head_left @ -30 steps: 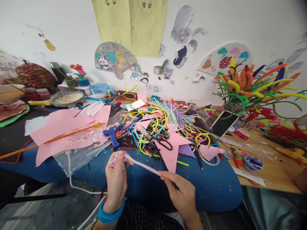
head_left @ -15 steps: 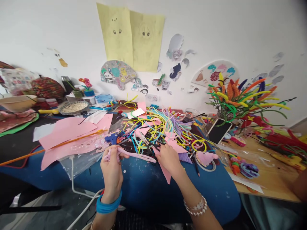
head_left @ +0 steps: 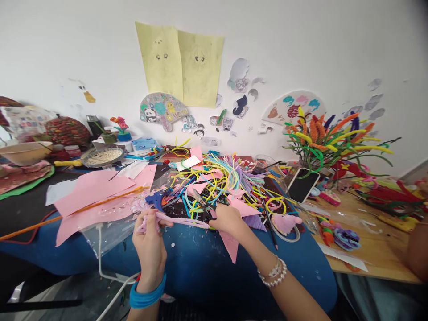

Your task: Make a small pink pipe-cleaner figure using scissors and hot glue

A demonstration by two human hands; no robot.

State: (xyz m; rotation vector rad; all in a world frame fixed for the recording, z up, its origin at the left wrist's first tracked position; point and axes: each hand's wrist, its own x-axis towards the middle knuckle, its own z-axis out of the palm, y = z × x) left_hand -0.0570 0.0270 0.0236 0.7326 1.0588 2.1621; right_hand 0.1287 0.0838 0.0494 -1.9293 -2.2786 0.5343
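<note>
My left hand (head_left: 150, 240) is closed on a pale pink fuzzy craft piece (head_left: 143, 224), over the table's front edge. From it a looped pink pipe cleaner (head_left: 187, 221) stretches right toward my other hand. My right hand (head_left: 228, 220) has its fingers closed at the dark handles of scissors (head_left: 200, 199), whose blades point up and left into the pile. A pointed pink paper piece (head_left: 230, 246) hangs under that hand. Just beyond my left hand lies a blue glue gun (head_left: 155, 200).
Many coloured pipe cleaners (head_left: 239, 178) are heaped mid-table. Pink sheets (head_left: 96, 191) lie left, with an orange stem (head_left: 100, 203) across them. A phone (head_left: 303, 185) leans before the colourful bouquet (head_left: 327, 138). Someone's arm (head_left: 417, 254) shows at the right edge.
Both hands have shifted slightly left. The right hand has moved from the pink paper to the scissors' handles. The camera view has tilted up a little.
</note>
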